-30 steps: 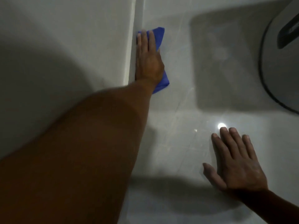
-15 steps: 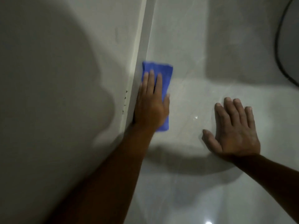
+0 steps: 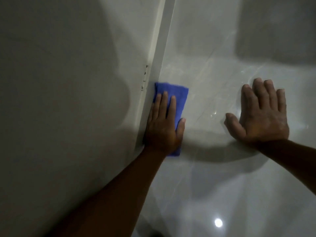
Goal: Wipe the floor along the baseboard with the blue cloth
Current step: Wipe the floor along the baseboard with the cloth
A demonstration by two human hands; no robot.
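A folded blue cloth (image 3: pixel 177 94) lies flat on the glossy pale floor tile (image 3: pixel 213 177), its left edge against the white baseboard (image 3: pixel 162 48). My left hand (image 3: pixel 164 125) presses down on the cloth with fingers together, the hand's side touching the baseboard. The cloth's near end pokes out beside the wrist. My right hand (image 3: pixel 261 115) rests flat on the bare tile to the right, fingers spread, holding nothing.
A plain wall (image 3: pixel 68 82) fills the left side, with small dark specks (image 3: pixel 144 77) just above the baseboard. A dark shadow covers the floor at the top right. A bright light reflection (image 3: pixel 218 222) shows on the tile near the bottom.
My left hand has dragged the cloth back toward me along the baseboard. The round grey object at the right has left the view. My right hand stays flat on the tile.
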